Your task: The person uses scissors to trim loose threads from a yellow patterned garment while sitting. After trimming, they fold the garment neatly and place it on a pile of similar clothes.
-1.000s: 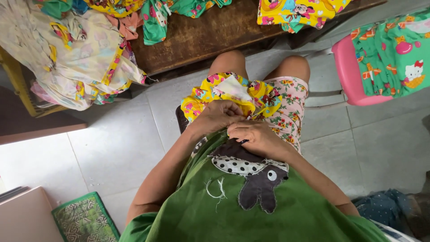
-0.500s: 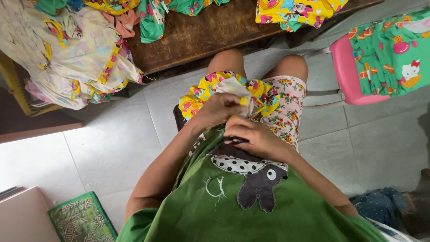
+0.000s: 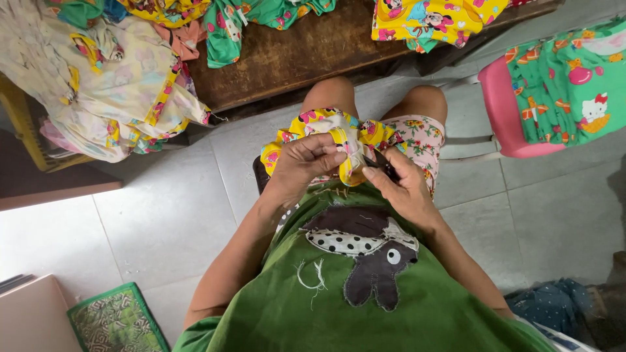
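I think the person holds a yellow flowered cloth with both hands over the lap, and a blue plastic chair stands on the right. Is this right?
Not quite: the plastic chair is pink, not blue, as the head view shows. Both hands, left hand and right hand, do hold the yellow flowered cloth over the lap.

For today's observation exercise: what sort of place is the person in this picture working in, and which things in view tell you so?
Probably a small home sewing or garment workshop. Printed children's garments lie heaped on a worn wooden table, more cloth drapes a pink plastic chair, and both hands work a yellow floral garment over a tiled floor.
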